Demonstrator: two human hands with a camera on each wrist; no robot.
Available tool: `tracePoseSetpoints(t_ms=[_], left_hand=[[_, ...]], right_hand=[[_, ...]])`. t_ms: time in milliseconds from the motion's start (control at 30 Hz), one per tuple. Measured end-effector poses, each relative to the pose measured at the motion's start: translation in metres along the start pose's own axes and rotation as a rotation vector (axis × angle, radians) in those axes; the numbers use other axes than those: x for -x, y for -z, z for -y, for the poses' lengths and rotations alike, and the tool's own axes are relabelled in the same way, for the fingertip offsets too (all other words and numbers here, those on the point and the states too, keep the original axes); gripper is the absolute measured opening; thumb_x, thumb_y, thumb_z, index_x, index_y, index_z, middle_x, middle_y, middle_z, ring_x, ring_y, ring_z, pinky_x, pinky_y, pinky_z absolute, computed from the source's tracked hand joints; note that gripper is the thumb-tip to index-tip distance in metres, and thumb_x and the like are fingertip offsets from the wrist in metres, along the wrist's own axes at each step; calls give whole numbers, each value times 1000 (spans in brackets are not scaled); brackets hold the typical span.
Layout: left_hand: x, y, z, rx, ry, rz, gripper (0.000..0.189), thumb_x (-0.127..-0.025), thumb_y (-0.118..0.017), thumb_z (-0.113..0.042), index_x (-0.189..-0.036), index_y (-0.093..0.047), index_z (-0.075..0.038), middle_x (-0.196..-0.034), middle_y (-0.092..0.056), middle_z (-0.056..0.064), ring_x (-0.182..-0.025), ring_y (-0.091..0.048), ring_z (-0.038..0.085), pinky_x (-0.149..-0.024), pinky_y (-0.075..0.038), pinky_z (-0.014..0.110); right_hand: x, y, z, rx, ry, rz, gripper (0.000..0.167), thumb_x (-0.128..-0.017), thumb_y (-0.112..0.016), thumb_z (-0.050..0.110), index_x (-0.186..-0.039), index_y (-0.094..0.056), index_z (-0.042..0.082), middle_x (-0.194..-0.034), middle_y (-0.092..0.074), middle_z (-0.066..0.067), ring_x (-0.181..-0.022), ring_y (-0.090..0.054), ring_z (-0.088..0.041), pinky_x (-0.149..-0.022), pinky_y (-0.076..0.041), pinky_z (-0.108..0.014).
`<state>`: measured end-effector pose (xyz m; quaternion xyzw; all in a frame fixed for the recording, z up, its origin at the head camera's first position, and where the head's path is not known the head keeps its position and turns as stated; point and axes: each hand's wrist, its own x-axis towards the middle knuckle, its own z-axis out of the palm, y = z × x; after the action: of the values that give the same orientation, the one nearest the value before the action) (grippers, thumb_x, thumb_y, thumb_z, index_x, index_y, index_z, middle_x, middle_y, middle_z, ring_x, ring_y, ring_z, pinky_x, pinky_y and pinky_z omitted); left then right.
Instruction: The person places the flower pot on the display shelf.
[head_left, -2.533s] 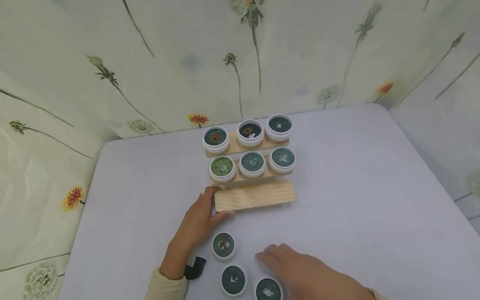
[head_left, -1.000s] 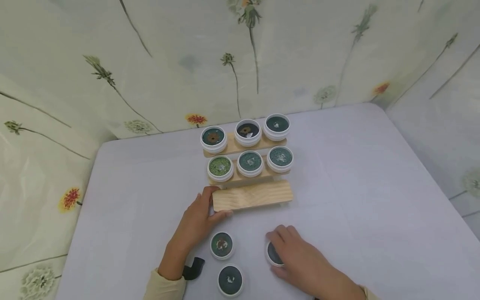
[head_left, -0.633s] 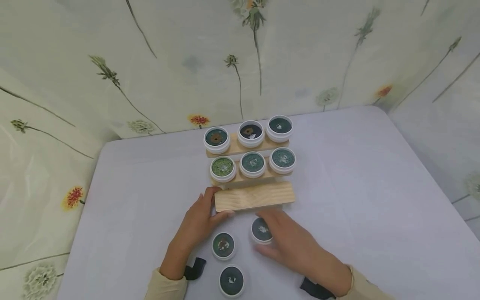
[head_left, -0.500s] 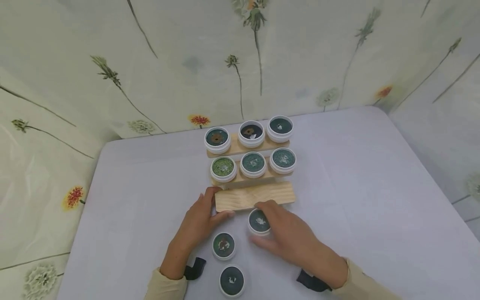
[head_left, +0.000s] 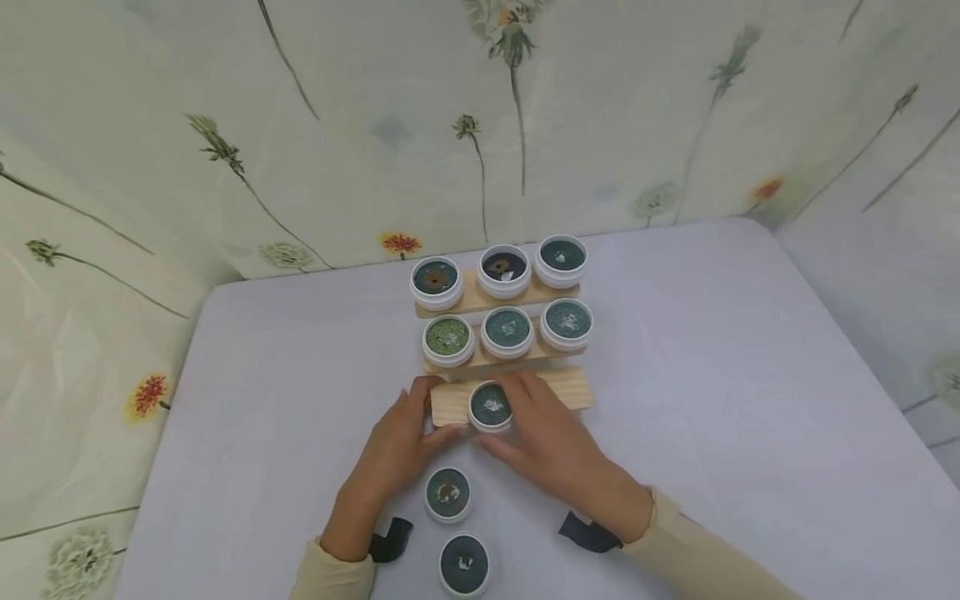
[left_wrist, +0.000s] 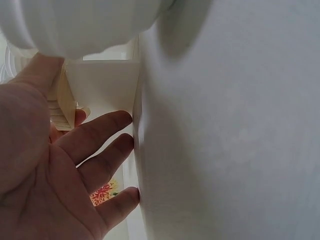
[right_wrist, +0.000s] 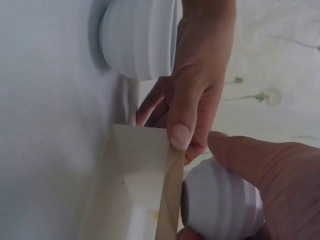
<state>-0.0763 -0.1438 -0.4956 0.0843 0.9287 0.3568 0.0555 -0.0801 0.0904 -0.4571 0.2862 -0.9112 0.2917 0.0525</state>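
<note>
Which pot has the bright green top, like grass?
The left pot on the middle shelf. Its top is bright, speckled green; every other pot's top looks darker or bluer.

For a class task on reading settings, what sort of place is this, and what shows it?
Probably an indoor tabletop work area, though the wider room is out of view. The signs: a white table, a flower-patterned backdrop behind and beside it, and rows of white pots on wooden planks.
</note>
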Motion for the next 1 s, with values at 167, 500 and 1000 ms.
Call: tracePoseSetpoints(t_ms=[167,500,1000], left_hand=[[0,1,-1,-6,-18,-1,72,-90,-78,-52,-145,-45,-20,-139,-66,12,-131,-61,35,-125,-26,49],[1,3,-1,15,-15,-5,71,-90,-81,-46,-145,-45,-19,-137,-66,8,-131,-61,33,-125,-25,49],[1,2,0,1,-43,-4,68,-92,-82,-36,-145,-45,-15,-145,-63,9,-138,-56,31,-125,-25,48]], right_hand=[[4,-1,-2,-41,-50,-13,87,-86,-88,35,-151,-43,-1,-140,-58,-16,-129,-55,-34,-110,-45,-49],[1,0,-3,-150,-38,-61,69,-85,-90,25,-143,-56,5,-132,-65,-9,-120,-60,-24,-100,-53,-42],[-15,-14,2,-74,-8,-88,63,-81,-92,36,-129,-71,2,-112,-66,-7,-107,-59,-26,-94,-51,-42]])
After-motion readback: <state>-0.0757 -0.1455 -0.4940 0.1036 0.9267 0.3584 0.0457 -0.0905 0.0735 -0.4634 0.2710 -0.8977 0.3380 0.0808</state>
